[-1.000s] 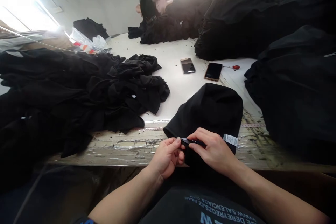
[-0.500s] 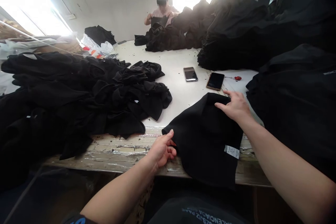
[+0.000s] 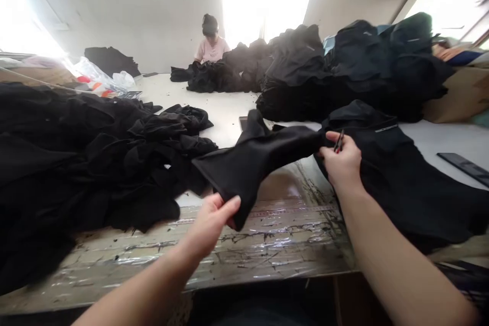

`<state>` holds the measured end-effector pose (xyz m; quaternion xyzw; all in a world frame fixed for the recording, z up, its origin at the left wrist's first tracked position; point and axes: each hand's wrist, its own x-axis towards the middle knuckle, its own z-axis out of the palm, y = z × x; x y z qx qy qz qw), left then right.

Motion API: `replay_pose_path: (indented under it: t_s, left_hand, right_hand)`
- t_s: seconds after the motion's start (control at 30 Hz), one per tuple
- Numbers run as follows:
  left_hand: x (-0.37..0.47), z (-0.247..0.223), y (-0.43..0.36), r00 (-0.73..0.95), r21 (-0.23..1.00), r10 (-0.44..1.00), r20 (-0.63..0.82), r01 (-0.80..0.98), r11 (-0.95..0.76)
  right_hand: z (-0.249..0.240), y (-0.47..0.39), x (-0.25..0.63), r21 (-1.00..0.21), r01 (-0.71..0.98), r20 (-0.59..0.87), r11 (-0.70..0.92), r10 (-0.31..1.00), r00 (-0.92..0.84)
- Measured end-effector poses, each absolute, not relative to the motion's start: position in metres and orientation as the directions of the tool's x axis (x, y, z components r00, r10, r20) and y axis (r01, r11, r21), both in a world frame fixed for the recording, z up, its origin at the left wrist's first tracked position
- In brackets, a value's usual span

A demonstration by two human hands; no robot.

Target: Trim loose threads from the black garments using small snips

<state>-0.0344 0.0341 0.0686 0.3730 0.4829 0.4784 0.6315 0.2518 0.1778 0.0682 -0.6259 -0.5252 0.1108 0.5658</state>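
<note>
A black garment piece (image 3: 254, 160) is lifted off the table and stretched between my two hands. My left hand (image 3: 212, 220) pinches its near lower corner. My right hand (image 3: 342, 162) grips its far end, with a small dark tool (image 3: 338, 141) sticking up between the fingers. The right hand sits over a stack of black garments (image 3: 397, 173) at the right.
A large heap of black cloth (image 3: 87, 158) covers the table's left side. More black piles (image 3: 344, 66) stand at the back right. A person in a pink top (image 3: 210, 46) works at the far end. Plastic bags (image 3: 99, 79) lie at the back left. The taped table edge (image 3: 248, 254) is near me.
Both hands have lifted the black piece off the table and carried it to the right. The view has tilted up, and the two phones are now hidden.
</note>
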Motion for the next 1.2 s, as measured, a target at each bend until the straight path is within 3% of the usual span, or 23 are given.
replay_pose_path:
  t_s: [0.1,0.17,0.23,0.3,0.47,0.6,0.77,1.0,1.2]
  left_hand:
    - [-0.007,0.025,0.018,0.198,0.859,0.889,-0.412,-0.242,0.451]
    - [0.005,0.012,0.008,0.29,0.814,0.853,-0.433,-0.281,0.509]
    - [0.01,0.01,0.001,0.371,0.783,0.824,-0.428,-0.302,0.543]
    - [0.009,0.013,-0.005,0.405,0.775,0.799,-0.445,-0.272,0.57]
    - [-0.01,0.014,-0.018,0.33,0.762,0.773,-0.542,-0.196,0.618]
    - [-0.03,0.01,-0.018,0.145,0.689,0.788,-0.598,-0.409,0.598]
    - [-0.048,0.006,-0.004,-0.074,0.672,0.789,-0.61,-0.575,0.466]
    - [-0.048,0.001,-0.008,-0.064,0.737,0.858,-0.509,-0.548,0.396]
    - [-0.041,0.006,-0.015,-0.078,0.802,0.897,-0.435,-0.487,0.347]
  right_hand:
    - [0.052,0.122,0.224,-0.818,0.544,0.418,0.186,0.841,0.342]
    - [0.039,0.083,0.198,-0.793,0.538,0.302,0.287,0.951,-0.061]
    - [0.027,0.053,0.176,-0.737,0.544,0.177,0.4,0.892,-0.416]
    - [0.018,0.035,0.162,-0.686,0.585,0.096,0.433,0.851,-0.517]
    - [0.008,0.028,0.165,-0.699,0.559,0.137,0.446,0.85,-0.508]
    - [0.011,0.021,0.177,-0.723,0.507,0.235,0.468,0.858,-0.457]
    - [0.014,0.01,0.185,-0.727,0.488,0.213,0.483,0.834,-0.509]
    - [0.014,0.006,0.187,-0.678,0.593,-0.057,0.433,0.774,-0.63]
    - [0.016,0.007,0.184,-0.669,0.607,0.006,0.428,0.821,-0.571]
